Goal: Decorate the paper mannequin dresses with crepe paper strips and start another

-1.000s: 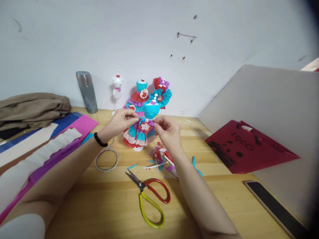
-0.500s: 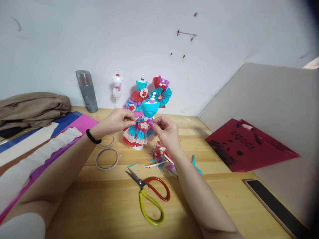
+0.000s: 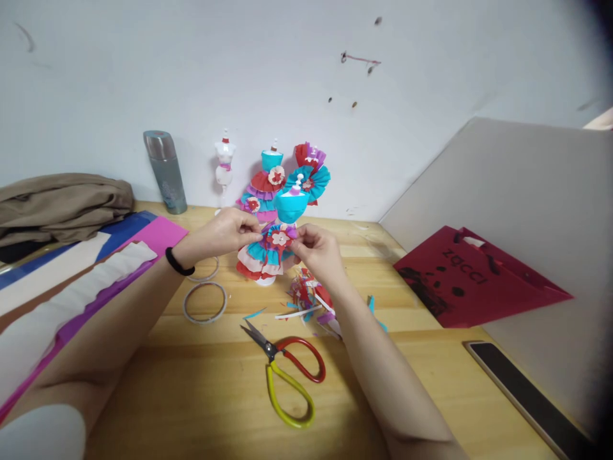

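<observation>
A small mannequin in a teal, purple, red and white paper dress (image 3: 268, 252) stands on the wooden table (image 3: 201, 383). My left hand (image 3: 225, 231) pinches the left side of the paper rosette at its waist, and my right hand (image 3: 318, 249) pinches the right side. A black band sits on my left wrist. Behind it stand two more dressed mannequins (image 3: 268, 182) and a bare white mannequin (image 3: 225, 163).
Scissors with red and yellow handles (image 3: 287, 370) lie in front of me, beside paper scraps (image 3: 306, 300) and two tape rings (image 3: 205, 301). Coloured paper sheets (image 3: 96, 268) and brown cloth (image 3: 62, 201) lie left. A metal flask (image 3: 165, 171) stands by the wall. Right: red bag (image 3: 474, 281), dark phone (image 3: 531, 399).
My hands have stayed on the dress rosette, fingers shifting slightly. The view has tipped a little, so everything sits slightly lower-left than before.
</observation>
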`<action>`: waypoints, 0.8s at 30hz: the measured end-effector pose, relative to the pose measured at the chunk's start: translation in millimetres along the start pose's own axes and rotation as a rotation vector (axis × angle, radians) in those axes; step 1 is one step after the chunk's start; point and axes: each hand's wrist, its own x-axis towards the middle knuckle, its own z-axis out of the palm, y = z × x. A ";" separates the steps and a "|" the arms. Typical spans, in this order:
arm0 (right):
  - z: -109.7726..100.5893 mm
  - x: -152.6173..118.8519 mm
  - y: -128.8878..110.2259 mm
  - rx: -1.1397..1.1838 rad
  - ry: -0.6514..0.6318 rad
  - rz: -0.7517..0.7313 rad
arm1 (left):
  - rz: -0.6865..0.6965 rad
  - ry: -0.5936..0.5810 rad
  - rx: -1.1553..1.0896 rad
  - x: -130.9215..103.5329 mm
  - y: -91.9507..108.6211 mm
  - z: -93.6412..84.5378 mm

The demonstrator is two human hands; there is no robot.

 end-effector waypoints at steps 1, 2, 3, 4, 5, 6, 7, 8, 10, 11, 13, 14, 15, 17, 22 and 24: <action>-1.0 -0.5 -2.2 0.026 -0.041 0.042 | -0.007 -0.019 0.006 0.2 0.2 -0.7; -2.0 -1.0 -4.4 0.047 -0.081 0.083 | -0.013 -0.042 0.015 0.3 0.4 -1.4; -3.1 -1.7 -6.5 0.057 -0.118 0.121 | -0.017 -0.065 0.024 0.5 0.7 -2.2; -3.9 -2.4 -8.4 0.058 -0.150 0.154 | -0.019 -0.089 0.031 0.5 1.0 -2.9; -4.6 -3.1 -10.2 0.052 -0.174 0.179 | -0.020 -0.116 0.036 0.5 1.2 -3.4; -5.0 -3.7 -11.8 0.040 -0.194 0.197 | -0.022 -0.146 0.038 0.5 1.4 -3.8; -5.1 -4.4 -13.2 0.027 -0.207 0.211 | -0.024 -0.176 0.040 0.4 1.6 -4.0; -4.9 -4.9 -14.3 0.015 -0.215 0.220 | -0.028 -0.203 0.044 0.2 1.9 -3.9; -4.0 -5.5 -15.6 -0.008 -0.214 0.224 | -0.038 -0.243 0.060 -0.1 3.1 -3.0; -3.5 -5.6 -15.7 -0.019 -0.211 0.221 | -0.043 -0.256 0.066 -0.2 4.0 -2.2; -2.8 -5.4 -14.7 -0.025 -0.207 0.212 | -0.049 -0.262 0.069 -0.5 6.6 -0.5; -2.7 -5.2 -13.8 -0.024 -0.207 0.208 | -0.052 -0.258 0.069 -0.5 8.0 0.3; -2.7 -4.9 -12.7 -0.024 -0.206 0.202 | -0.054 -0.250 0.070 -0.5 9.2 0.9; -2.7 -4.4 -10.5 -0.031 -0.202 0.190 | -0.053 -0.232 0.084 -0.4 10.8 1.5; -0.3 -3.7 -7.7 -0.055 -0.166 0.181 | -0.057 -0.222 0.091 -0.4 8.9 0.8; 1.2 -4.0 -8.4 -0.058 -0.154 0.188 | -0.072 -0.248 0.086 -1.2 7.9 0.9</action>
